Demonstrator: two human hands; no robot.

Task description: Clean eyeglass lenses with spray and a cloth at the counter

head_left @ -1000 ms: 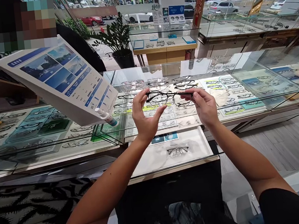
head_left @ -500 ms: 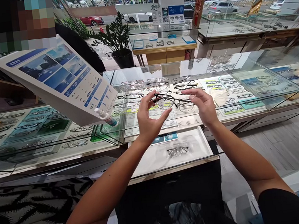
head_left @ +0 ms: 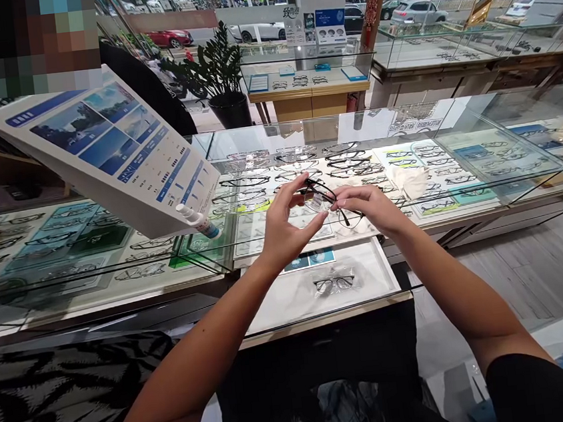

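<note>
Dark-framed eyeglasses [head_left: 327,196] with clear lenses are up above the glass counter, between my two hands. My left hand [head_left: 287,220] grips one side of the frame, its thumb reaching low along the rim and its fingers at the top. On the other side, my right hand [head_left: 371,207] pinches the glasses near the middle with thumb and fingers. Below, another pair of eyeglasses [head_left: 334,284] in a clear plastic bag lies in the pulled-out white drawer [head_left: 281,305]. A crumpled white cloth [head_left: 410,181] rests on the counter to the right.
A tilted display card [head_left: 118,147] stands at the left, with a small spray bottle [head_left: 198,221] beside it. Rows of eyeglasses [head_left: 349,161] fill the glass case. Across the counter is another person [head_left: 142,84]. A potted plant [head_left: 224,76] stands farther back.
My right hand has moved left and slightly down, closer to my left hand, from the glasses' far side to near their middle. The glasses have turned. The left hand has shifted slightly.
</note>
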